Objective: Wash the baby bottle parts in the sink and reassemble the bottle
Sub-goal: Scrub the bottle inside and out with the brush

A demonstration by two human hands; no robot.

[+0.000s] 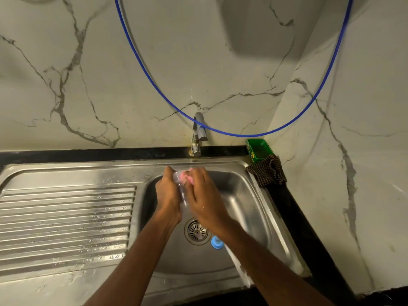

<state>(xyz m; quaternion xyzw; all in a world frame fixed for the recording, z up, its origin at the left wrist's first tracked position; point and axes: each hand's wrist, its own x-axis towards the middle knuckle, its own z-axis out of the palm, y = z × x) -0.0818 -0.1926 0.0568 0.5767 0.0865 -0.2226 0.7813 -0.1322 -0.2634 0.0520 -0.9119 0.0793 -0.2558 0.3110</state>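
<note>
The left hand (pixel 167 193) grips the clear bottle (pixel 181 191) over the sink (pixel 254 208). The right hand (pixel 204 193) holds a pink thing (pixel 187 174) at its top. The bottle looks light, wet and slippery, so hold its middle tight.

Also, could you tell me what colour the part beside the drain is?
The part is blue; head view.

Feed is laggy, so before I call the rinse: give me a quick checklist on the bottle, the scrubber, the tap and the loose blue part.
1. Clear bottle gripped by left hand over the sink: ok.
2. Pink scrubber held by right hand at the bottle's top: ok.
3. Tap running: cannot tell.
4. Blue ring beside the drain, not on it: ok.
5. Bottle scrubbed clean: cannot tell.
</note>
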